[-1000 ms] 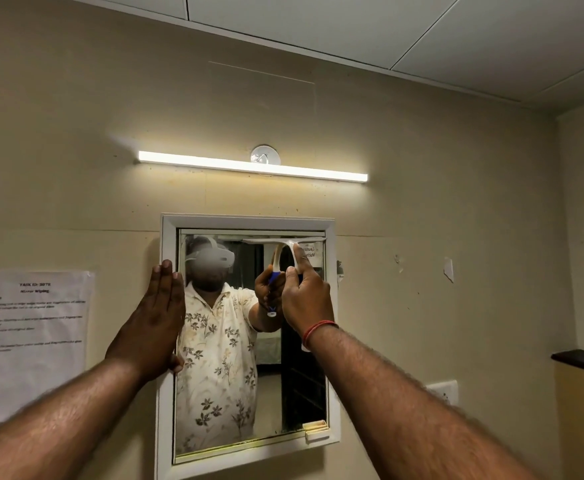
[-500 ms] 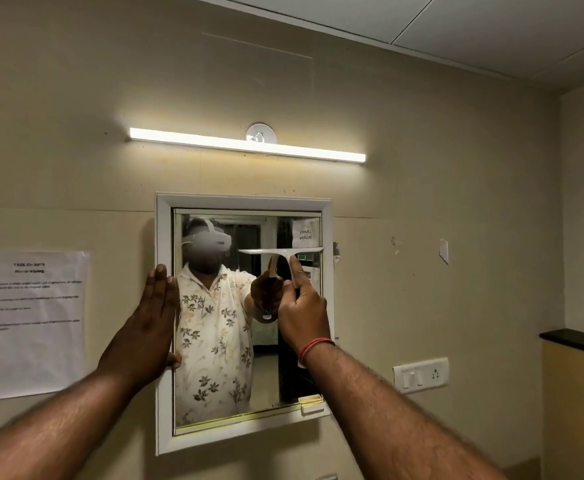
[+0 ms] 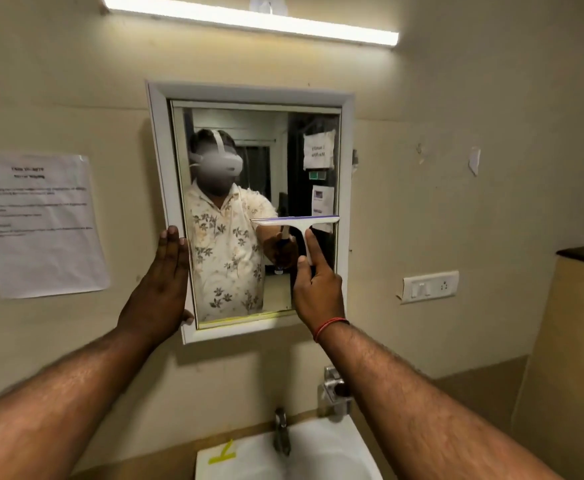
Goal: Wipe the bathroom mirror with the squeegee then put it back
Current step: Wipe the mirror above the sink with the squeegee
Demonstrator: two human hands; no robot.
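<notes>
Head view: the right hand (image 3: 318,289) grips the handle of the white squeegee (image 3: 294,221), fingers curled round it and the forefinger laid along it. The blade lies level against the glass of the mirror (image 3: 249,161), on its right half, somewhat below the middle. The left hand (image 3: 160,285) is flat, fingers straight and together, pressed on the mirror's white frame (image 3: 160,150) at its left edge. A red thread (image 3: 328,327) circles the right wrist. A printed sheet (image 3: 37,223) is stuck to the wall at left, its text too blurred to read. A note reflected in the glass seems to say "Laundry Machine", reversed. Below, the white sink (image 3: 346,455) bears a yellow tape "T" (image 3: 223,452) beside the tap (image 3: 281,434).
</notes>
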